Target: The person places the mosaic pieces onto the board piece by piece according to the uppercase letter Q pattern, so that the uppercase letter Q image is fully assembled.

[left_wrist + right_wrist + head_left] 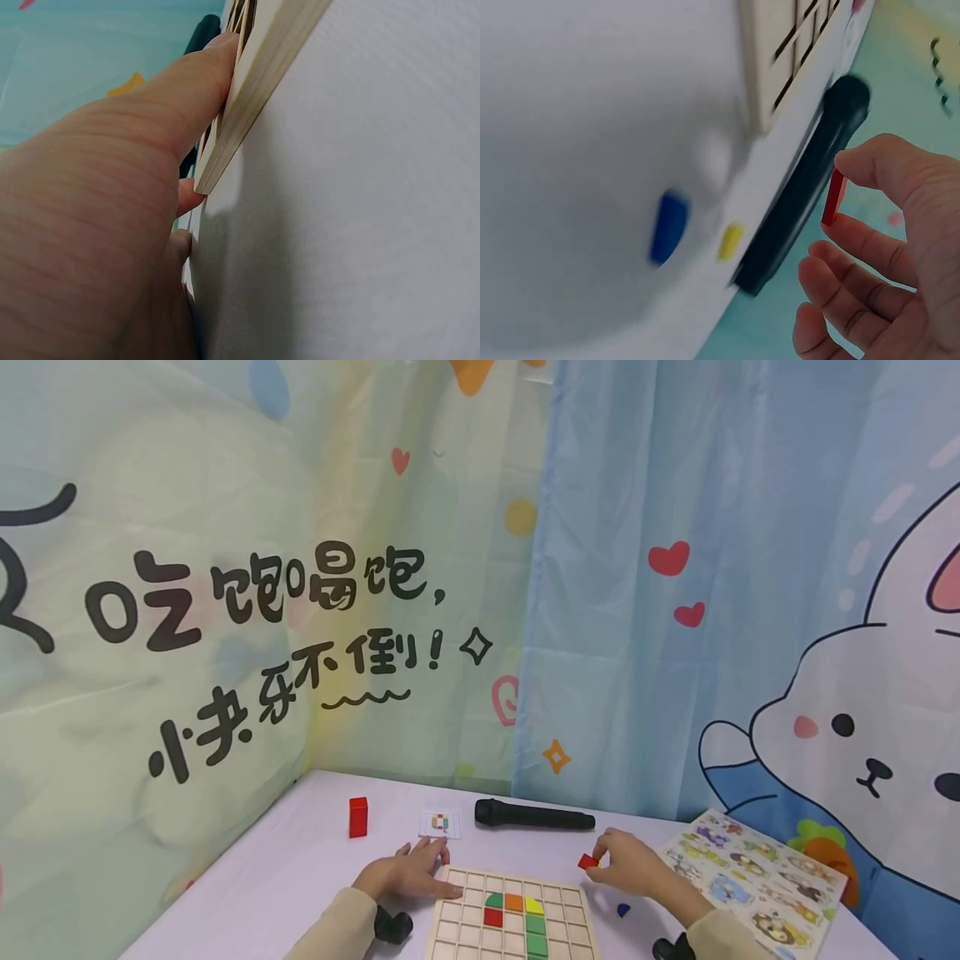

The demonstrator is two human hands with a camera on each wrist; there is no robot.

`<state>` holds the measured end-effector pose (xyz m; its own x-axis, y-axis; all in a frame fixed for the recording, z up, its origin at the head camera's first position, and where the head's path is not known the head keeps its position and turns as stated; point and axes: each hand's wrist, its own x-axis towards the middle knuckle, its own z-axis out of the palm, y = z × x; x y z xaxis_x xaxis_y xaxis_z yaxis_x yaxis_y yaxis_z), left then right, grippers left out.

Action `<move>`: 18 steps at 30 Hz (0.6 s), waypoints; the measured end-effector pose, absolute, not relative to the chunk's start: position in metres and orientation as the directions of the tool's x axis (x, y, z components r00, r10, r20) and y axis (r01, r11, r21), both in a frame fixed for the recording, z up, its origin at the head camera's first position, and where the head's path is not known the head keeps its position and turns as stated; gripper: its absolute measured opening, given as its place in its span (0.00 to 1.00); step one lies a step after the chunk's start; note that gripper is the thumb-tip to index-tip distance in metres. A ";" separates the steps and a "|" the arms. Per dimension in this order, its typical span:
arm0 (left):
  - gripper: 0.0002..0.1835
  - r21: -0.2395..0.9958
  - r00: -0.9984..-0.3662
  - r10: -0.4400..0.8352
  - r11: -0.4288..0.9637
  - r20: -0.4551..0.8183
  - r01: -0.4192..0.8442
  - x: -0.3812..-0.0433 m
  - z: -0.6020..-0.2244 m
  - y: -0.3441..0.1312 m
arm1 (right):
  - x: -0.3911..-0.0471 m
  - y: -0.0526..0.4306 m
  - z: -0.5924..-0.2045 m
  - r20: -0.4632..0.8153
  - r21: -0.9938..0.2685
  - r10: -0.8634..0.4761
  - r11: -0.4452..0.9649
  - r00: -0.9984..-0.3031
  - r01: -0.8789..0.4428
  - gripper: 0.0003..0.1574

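Observation:
My left hand (pixel 408 870) lies at the far left corner of a wooden grid board (pixel 461 932). Its thumb (pixel 161 105) rests on top, with the fingers loosely extended past the far edge. Above the table, right of the board, my right hand (pixel 628 862) pinches a thin red tile (pixel 835 196) between thumb and index finger; the other fingers curl loosely. Set in the grid are a rounded green piece (pixel 495 900), an orange square (pixel 513 903), a yellow piece (pixel 534 907), a red square (pixel 493 917) and green squares (pixel 536 925).
A blue piece (pixel 623 910) and a yellow piece (pixel 730 241) lie right of the board. Behind it are a small pattern card (pixel 440 824), a black microphone (pixel 534 816) and a red block (pixel 358 817). A sticker sheet (pixel 757 881) lies at the right; curtains (pixel 600 610) hang behind.

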<state>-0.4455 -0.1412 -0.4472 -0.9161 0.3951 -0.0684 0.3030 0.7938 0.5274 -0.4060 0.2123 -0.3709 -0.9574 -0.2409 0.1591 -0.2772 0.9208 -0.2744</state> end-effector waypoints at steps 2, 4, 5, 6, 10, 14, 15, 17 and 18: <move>0.27 0.523 -0.916 0.397 0.794 -0.062 0.309 -0.443 -0.445 -0.142 | -0.402 0.204 -0.367 0.154 -0.273 -0.251 0.919 -0.956 -0.285 0.13; 0.27 0.515 -0.914 0.403 0.794 -0.047 0.324 -0.439 -0.441 -0.142 | -0.398 0.196 -0.364 0.158 -0.274 -0.281 0.908 -0.946 -0.316 0.13; 0.27 0.509 -0.912 0.407 0.794 -0.040 0.332 -0.438 -0.440 -0.142 | -0.396 0.193 -0.363 0.160 -0.269 -0.301 0.903 -0.940 -0.335 0.14; 0.27 0.505 -0.911 0.411 0.794 -0.035 0.339 -0.436 -0.437 -0.142 | -0.394 0.190 -0.363 0.164 -0.267 -0.323 0.895 -0.932 -0.357 0.13; 0.28 0.481 -0.905 0.423 0.801 -0.035 0.356 -0.429 -0.430 -0.142 | -0.388 0.180 -0.362 0.160 -0.246 -0.409 0.865 -0.898 -0.438 0.14; 0.28 0.490 -0.903 0.427 0.799 -0.053 0.349 -0.425 -0.425 -0.141 | -0.384 0.171 -0.363 0.136 -0.247 -0.455 0.845 -0.880 -0.475 0.13; 0.27 0.498 -0.903 0.427 0.795 -0.052 0.347 -0.425 -0.426 -0.141 | -0.383 0.169 -0.363 0.128 -0.255 -0.459 0.842 -0.879 -0.476 0.13; 0.28 0.498 -0.902 0.429 0.793 -0.048 0.350 -0.427 -0.429 -0.141 | -0.382 0.166 -0.365 0.117 -0.256 -0.473 0.836 -0.873 -0.486 0.13; 0.28 0.494 -0.902 0.430 0.793 -0.041 0.356 -0.429 -0.432 -0.141 | -0.381 0.164 -0.366 0.108 -0.257 -0.475 0.835 -0.873 -0.486 0.13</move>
<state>-0.4291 -0.1414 -0.4317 -0.9018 0.4303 -0.0405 0.3563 0.7931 0.4940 -0.3812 0.1638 -0.3664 -0.8731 -0.4755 0.1079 -0.4865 0.8349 -0.2574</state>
